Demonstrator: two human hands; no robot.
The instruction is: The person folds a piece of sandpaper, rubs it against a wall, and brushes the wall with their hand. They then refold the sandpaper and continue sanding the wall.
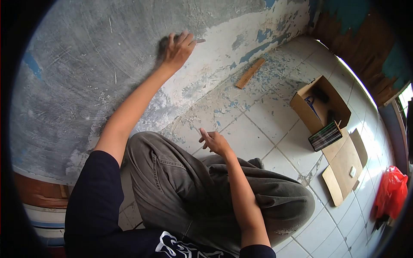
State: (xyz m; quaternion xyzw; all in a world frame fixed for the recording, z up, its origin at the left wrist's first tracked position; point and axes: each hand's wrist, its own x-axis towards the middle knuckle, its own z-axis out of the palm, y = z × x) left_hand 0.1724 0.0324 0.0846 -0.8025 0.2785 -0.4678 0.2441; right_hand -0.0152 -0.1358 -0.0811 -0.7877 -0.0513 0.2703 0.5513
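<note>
Though patchy, wall at left hand

The left hand is resting with bent fingers at the wall, where grey surface is meeting a pale band. The right hand is hovering between the trousered knees, its fingers partly curled. Paint flakes are littering the wall-side edge of the tiled floor, and a wooden strip is lying near that edge. Farther right, a cardboard box is standing with its flap spreading flat, and a red plastic bag is sitting by the floor's right edge.
</note>
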